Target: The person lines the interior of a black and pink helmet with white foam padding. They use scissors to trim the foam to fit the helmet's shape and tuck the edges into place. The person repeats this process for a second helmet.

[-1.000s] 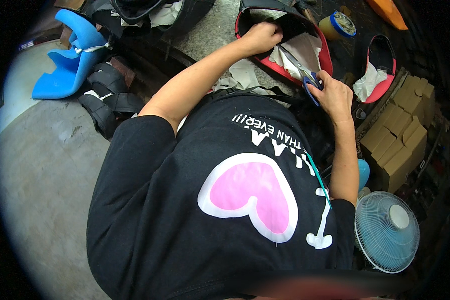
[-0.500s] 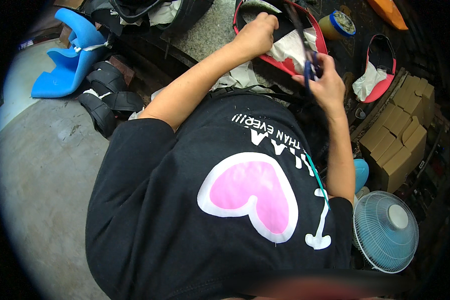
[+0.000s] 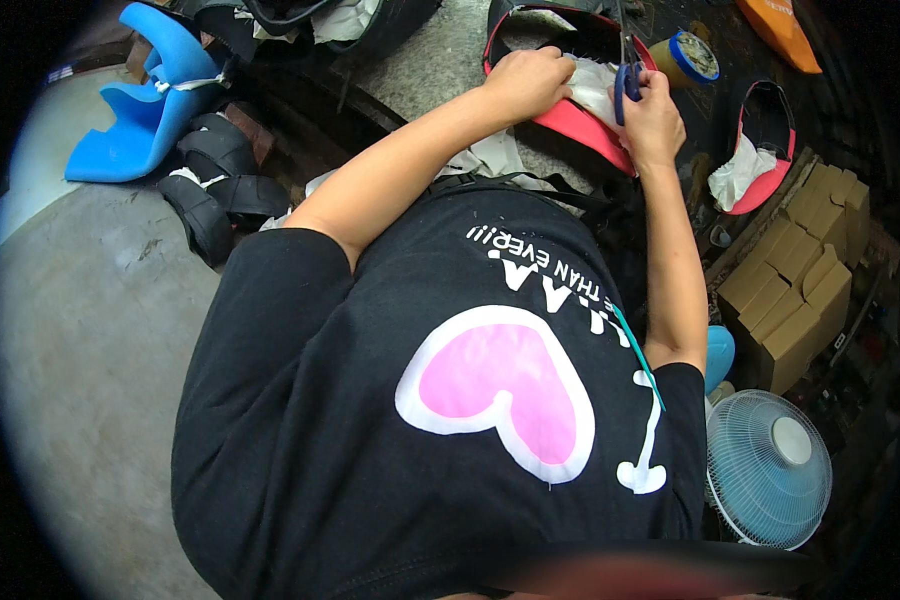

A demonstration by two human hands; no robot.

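Observation:
A red-and-black slipper-like shoe [image 3: 580, 125] with white lining or paper [image 3: 592, 84] inside lies at the top of the view. My left hand [image 3: 530, 85] rests over its left side, fingers curled and closed at the inner edge; what they pinch is partly hidden. In my right hand [image 3: 655, 122] are scissors [image 3: 626, 85] with dark blue handles, blades pointing away from me above the shoe's right side. Whether the blades touch anything I cannot tell. A similar shoe [image 3: 758, 190] with white material in it lies to the right.
Beside the scissors stands a jar [image 3: 685, 60] with a blue rim. An orange piece [image 3: 782, 32] lies at the far right. Black strapped footwear [image 3: 215, 185] and a blue foam piece [image 3: 145, 110] are at left. Cardboard boxes [image 3: 795, 270] and a fan [image 3: 770, 470] stand at right.
The scissors have swung more upright and my right hand has moved up over the shoe's right side. My left hand has shifted slightly right and down.

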